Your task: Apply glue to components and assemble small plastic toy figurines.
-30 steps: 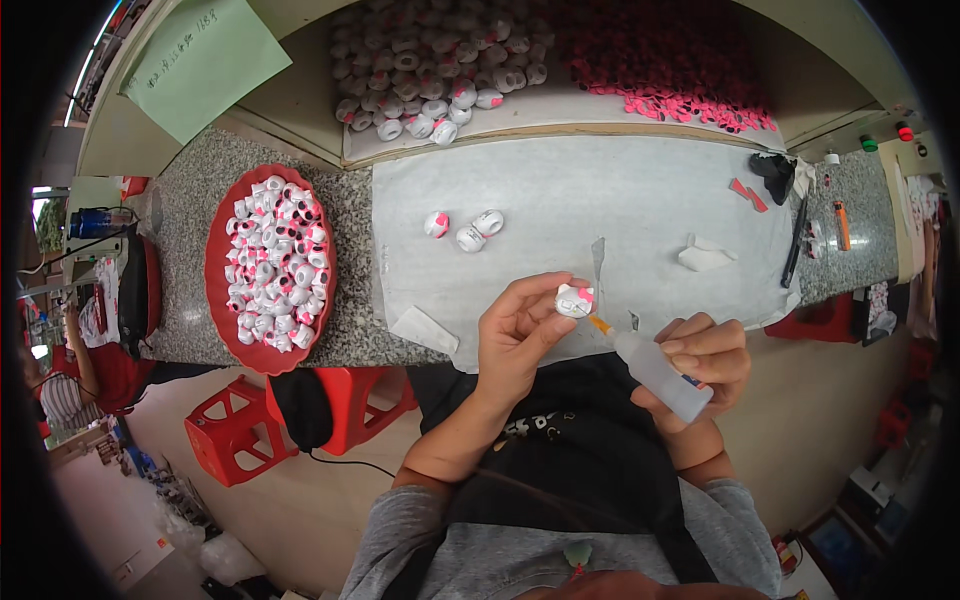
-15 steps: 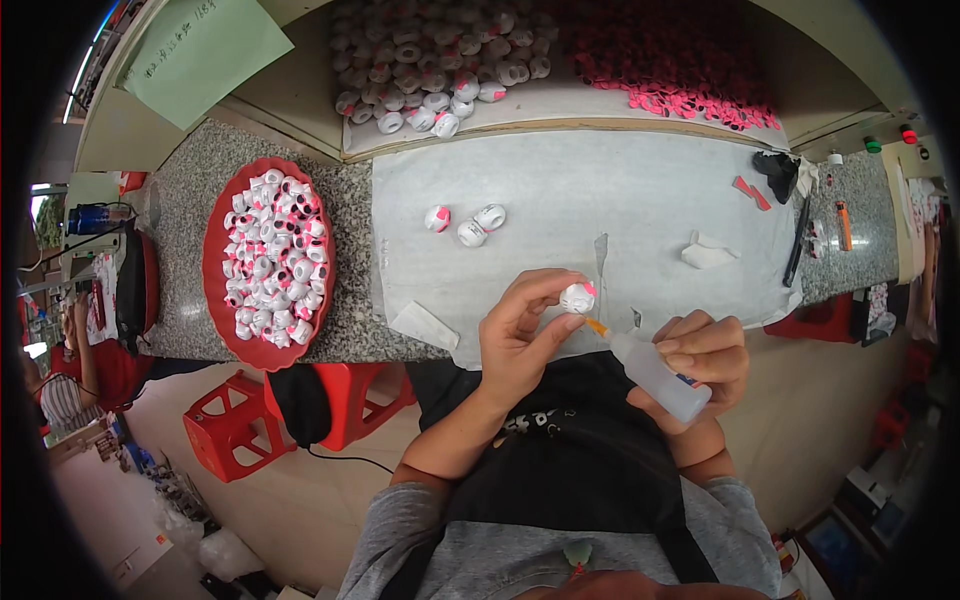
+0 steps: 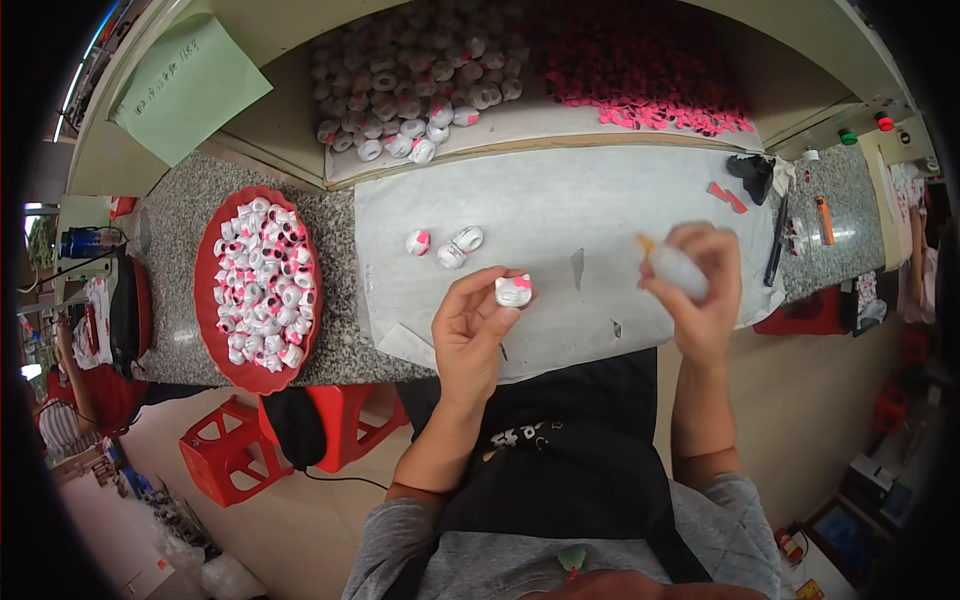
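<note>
Between thumb and fingers, my left hand [image 3: 470, 325] pinches a small white cat-head figure [image 3: 513, 291] with a pink bow at its upper right. My right hand [image 3: 705, 285], slightly blurred, is wrapped round a translucent white glue bottle [image 3: 677, 271], whose orange nozzle points up and left. The nozzle is well apart from the cat head. On the pale sheet [image 3: 540, 220] beyond my left hand lie a white piece with a pink patch [image 3: 418, 241] and two plain white pieces [image 3: 460, 246] touching each other.
A red scalloped tray [image 3: 204, 300] heaped with white and pink pieces stands left. Behind are a pile of white heads [image 3: 400, 130] and a pile of pink bits [image 3: 650, 105]. A black pen-like tool [image 3: 776, 245] and an orange stick [image 3: 825, 220] lie right. Red stools [image 3: 225, 455] stand below.
The glue bottle has moved right and away from the cat head, its nozzle now turned upward. My left hand has shifted left with the head, whose face now shows. The whole view has shifted slightly.
</note>
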The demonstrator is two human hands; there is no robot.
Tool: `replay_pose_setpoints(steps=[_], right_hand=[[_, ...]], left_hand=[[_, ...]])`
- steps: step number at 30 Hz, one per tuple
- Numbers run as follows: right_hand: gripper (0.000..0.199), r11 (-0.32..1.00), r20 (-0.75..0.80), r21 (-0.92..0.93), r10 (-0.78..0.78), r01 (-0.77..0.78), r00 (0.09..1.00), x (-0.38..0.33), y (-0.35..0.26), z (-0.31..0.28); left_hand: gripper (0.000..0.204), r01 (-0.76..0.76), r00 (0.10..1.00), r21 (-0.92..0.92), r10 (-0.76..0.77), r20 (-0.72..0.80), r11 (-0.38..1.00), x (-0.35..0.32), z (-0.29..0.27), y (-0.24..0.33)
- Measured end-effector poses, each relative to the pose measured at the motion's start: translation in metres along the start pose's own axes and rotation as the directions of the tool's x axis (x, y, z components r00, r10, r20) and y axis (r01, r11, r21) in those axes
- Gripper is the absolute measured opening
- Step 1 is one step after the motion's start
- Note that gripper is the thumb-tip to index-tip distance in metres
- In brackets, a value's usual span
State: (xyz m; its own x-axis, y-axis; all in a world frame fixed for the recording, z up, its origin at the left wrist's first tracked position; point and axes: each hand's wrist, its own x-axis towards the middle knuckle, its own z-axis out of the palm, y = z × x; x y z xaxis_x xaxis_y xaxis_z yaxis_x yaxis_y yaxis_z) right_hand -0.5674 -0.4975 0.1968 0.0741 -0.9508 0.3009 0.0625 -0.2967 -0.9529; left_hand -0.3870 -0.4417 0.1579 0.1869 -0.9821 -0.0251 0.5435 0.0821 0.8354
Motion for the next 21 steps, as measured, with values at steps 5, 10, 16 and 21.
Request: replay_pose_setpoints(steps=[5, 10, 16, 21], right_hand=[[0.017, 0.955, 0.132, -0.266, 0.170, -0.131, 0.976, 0.069, 0.033, -0.010], [0.017, 0.477, 0.237, -0.840, -0.104, 0.258, 0.966, 0.121, 0.060, -0.014], [0.021, 0.372, 0.377, -0.853, -0.048, 0.367, 0.925, 0.125, 0.063, -0.004], [0.023, 0.387, 0.463, -0.810, -0.042, 0.442, 0.885, 0.132, 0.062, -0.003]], left_hand=[[0.030, 0.005, 1.000, -0.063, -0.005, -0.006, 0.998, -0.001, -0.002, 0.003], [0.029, 0.017, 1.000, -0.037, -0.017, 0.003, 0.999, -0.003, 0.002, 0.004], [0.031, 0.036, 0.999, -0.081, -0.035, 0.007, 0.996, -0.002, -0.003, 0.004], [0.030, 0.024, 1.000, -0.042, -0.024, 0.018, 0.999, -0.002, -0.002, 0.004]])
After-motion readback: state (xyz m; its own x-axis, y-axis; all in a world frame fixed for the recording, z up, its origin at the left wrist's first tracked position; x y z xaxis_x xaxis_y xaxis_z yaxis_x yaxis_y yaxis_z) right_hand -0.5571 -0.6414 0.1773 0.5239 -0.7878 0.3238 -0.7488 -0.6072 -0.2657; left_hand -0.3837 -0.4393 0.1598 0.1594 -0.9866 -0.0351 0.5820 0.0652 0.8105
